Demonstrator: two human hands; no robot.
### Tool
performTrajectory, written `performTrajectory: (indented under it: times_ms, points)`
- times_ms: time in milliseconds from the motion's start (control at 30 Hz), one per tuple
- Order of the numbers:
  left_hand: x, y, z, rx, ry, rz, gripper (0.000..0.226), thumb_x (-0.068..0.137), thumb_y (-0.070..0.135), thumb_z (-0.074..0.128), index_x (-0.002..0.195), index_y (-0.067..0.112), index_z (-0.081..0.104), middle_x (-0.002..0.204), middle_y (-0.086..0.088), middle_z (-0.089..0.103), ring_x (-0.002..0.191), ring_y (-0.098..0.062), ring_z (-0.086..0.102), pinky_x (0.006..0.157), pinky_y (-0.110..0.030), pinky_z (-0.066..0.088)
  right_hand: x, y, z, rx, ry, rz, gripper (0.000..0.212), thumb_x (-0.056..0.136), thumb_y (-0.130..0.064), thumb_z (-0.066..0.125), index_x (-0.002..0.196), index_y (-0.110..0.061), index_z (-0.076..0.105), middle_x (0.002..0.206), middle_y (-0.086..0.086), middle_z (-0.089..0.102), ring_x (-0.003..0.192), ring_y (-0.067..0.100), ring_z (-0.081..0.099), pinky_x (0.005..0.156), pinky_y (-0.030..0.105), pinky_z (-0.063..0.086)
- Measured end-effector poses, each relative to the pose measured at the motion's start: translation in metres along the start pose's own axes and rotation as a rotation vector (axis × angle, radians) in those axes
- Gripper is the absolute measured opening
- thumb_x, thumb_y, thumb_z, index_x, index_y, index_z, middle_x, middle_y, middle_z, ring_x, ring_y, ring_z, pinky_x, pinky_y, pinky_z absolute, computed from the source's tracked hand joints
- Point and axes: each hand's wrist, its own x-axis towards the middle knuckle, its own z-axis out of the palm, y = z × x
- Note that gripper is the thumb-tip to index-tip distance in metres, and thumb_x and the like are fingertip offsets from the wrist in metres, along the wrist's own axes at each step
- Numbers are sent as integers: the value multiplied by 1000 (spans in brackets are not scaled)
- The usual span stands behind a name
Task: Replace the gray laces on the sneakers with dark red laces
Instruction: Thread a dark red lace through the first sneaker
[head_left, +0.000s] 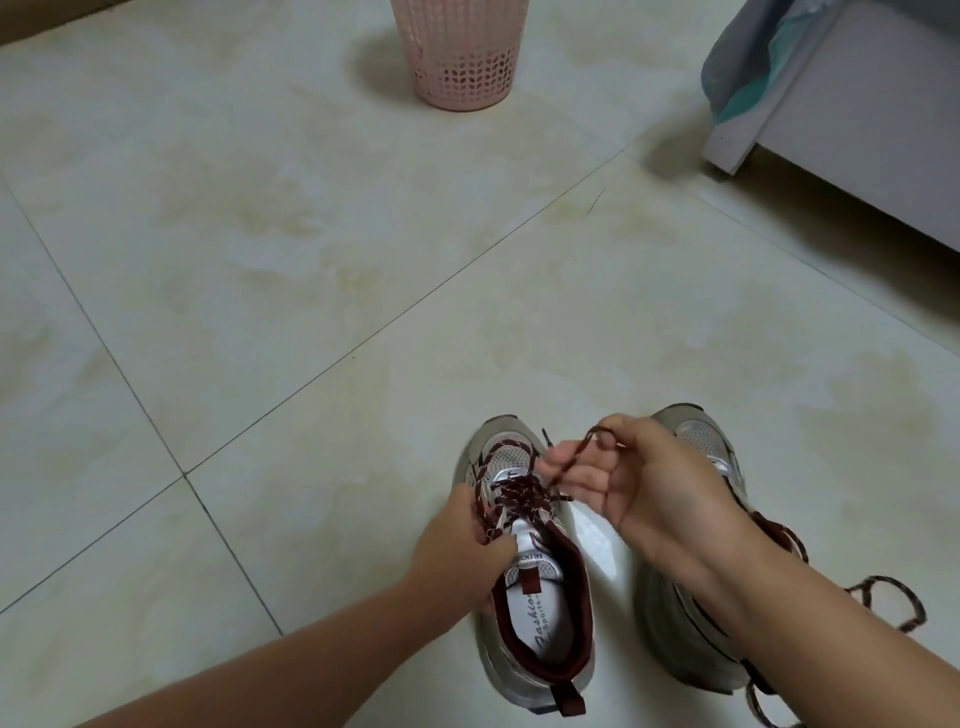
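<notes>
On pale floor tiles (270, 270) (glossy): pink basket (460, 52), sneakers (540, 582).

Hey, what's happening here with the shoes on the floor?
A person is lacing a pair of sneakers that stand side by side on the tiled floor. The left sneaker already has a dark red lace threaded through its eyelets. The left hand holds that shoe at its side by the eyelets, while the right hand pinches one lace end and holds it raised above the shoe. The right sneaker is mostly hidden behind the right arm. A pink basket stands farther back.
</notes>
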Motion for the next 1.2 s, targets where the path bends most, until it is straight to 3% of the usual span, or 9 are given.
performTrajectory:
  times_ms: [133,367,467,533,667,867,1000,1100,1200]
  points:
    - [0,-4,0,30,39,11,17,81,13,55,85,24,42,82,1,57,78,-27,63,72,-49,55,11,-8,-3,-63,110,-11,32,91,-10,32,60,-19,30,40,-6,22,35,10,19,35,20,27]
    - [1,-8,0,40,64,16,21,77,8,53,80,21,37,68,-1,49,68,-36,59,63,-55,52,9,-116,-41,37,423,-389,31,85,-5,27,59,-21,19,35,-7,17,31,8,12,34,15,9]
    - [-2,-6,1,173,101,90,24,79,12,53,76,23,32,67,3,47,58,-20,50,57,-37,47,14,-111,-38,-15,413,-431,29,81,-4,26,57,-20,21,36,-7,18,34,9,11,37,16,8]
    - [-5,-2,0,452,253,414,20,80,17,52,75,23,33,69,6,42,57,-10,37,55,-21,31,19,-102,-32,-49,349,-442,30,82,-5,28,57,-20,24,38,-7,20,35,9,14,38,17,11]
    - [3,6,5,777,351,1005,17,76,19,55,62,14,46,70,-2,48,62,-18,42,58,-24,26,23,-90,-23,-111,255,-464,27,94,-8,38,69,-16,43,42,-7,35,40,10,29,42,19,29]
    - [25,23,8,1028,416,732,24,63,47,69,61,24,65,74,0,55,73,-18,48,62,-27,34,32,-78,-12,-227,184,-466,29,92,5,35,78,-14,53,55,-2,39,48,10,35,52,22,33]
    - [33,25,1,921,342,766,16,56,43,66,53,28,66,72,8,50,78,-12,37,59,-25,31,38,-71,-11,-284,181,-457,30,90,7,35,78,-14,52,57,0,39,50,12,35,53,23,33]
    - [28,31,2,642,237,734,10,64,32,58,58,24,60,75,16,44,80,-4,33,69,-18,28,40,-65,-15,-385,204,-457,31,88,6,38,75,-17,54,58,1,41,53,12,37,54,22,35]
    - [14,50,-8,113,-46,384,20,72,29,51,64,10,53,75,9,49,79,-3,44,78,-24,36,40,-56,-23,-545,225,-468,27,90,1,45,74,-19,55,60,-1,43,54,11,38,53,18,36]
